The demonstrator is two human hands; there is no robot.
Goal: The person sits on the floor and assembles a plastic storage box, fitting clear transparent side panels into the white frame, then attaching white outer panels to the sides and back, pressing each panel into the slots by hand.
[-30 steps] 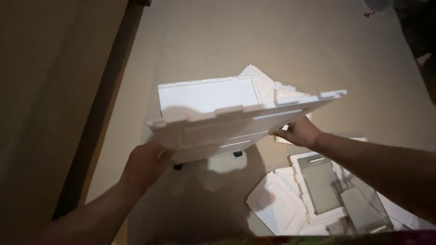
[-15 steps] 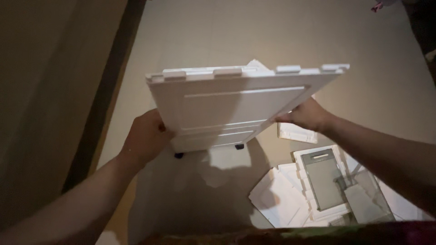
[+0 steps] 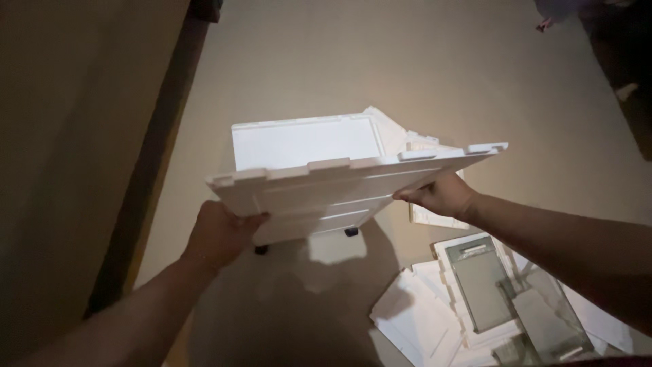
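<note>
I hold a flat white plastic panel (image 3: 339, 187) with tabs along its far edge, tilted and nearly level above a white open-topped box on small black wheels (image 3: 305, 143). My left hand (image 3: 221, 234) grips the panel's near left corner. Over at the right edge my right hand (image 3: 441, 196) grips it from below. The panel hides the box's front wall; the box's pale inside shows behind it.
White panels and a frame with a clear grey pane (image 3: 489, 292) lie piled on the beige floor at the lower right. A dark baseboard strip (image 3: 153, 170) and a wall run along the left. Dark objects sit at the upper right corner.
The panel was raised upright with its face toward me half a second ago; now it is lowered and tipped flatter, so the box's open top shows again behind it.
</note>
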